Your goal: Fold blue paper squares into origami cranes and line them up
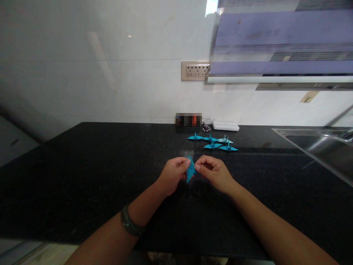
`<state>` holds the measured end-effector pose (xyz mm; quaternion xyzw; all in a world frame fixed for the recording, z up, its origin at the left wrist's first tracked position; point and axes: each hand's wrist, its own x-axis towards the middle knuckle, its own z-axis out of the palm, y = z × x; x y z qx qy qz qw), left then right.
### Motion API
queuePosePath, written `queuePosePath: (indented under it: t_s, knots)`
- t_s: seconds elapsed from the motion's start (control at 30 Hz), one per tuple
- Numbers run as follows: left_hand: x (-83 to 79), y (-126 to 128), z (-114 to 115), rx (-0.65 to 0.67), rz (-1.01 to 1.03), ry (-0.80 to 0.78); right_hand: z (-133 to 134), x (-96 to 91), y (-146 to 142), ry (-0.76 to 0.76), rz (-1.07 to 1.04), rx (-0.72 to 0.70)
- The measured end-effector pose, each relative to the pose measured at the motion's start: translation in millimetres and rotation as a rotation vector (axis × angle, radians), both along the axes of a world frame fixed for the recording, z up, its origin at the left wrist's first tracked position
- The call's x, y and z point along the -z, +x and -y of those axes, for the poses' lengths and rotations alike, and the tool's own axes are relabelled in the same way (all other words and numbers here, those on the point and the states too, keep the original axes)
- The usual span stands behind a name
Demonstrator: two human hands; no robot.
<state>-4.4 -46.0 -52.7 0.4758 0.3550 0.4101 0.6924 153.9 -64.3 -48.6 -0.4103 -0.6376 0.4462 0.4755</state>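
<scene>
A blue folded-paper crane (190, 173) is held upright above the black counter, between my two hands. My left hand (173, 173) pinches its left side with the thumb on top. On its right side, my right hand (214, 172) grips the edge between thumb and forefinger. Small red spots show just below the paper; I cannot make out what they are. Beyond my hands, several finished paper cranes (212, 146) stand on the counter with wings spread, in two loose rows. One of them, at the back right, looks paler (225, 140).
On the black countertop (82, 165), a dark box (188, 120) with a blurred front stands against the wall, beside a white case (226, 126) and a small patterned item (206, 128). A metal sink (325, 147) is at right. Sockets (195, 71) are on the wall.
</scene>
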Motion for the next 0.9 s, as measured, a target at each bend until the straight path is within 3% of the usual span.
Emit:
queuePosePath:
  t_s: [0.33, 0.73, 0.9]
  knots:
    - [1.8, 0, -1, -0.002, -0.054, 0.040, 0, 0.1, 1, 0.027, 0.069, 0.039]
    - [-1.0, 0, -2, -0.046, -0.319, 0.286, -5, 11.8, 3, 0.155, 0.225, 0.179]
    - [-1.3, -1, -1, 0.022, -0.305, 0.187, -3, 7.0, 6, 0.268, 0.324, 0.150]
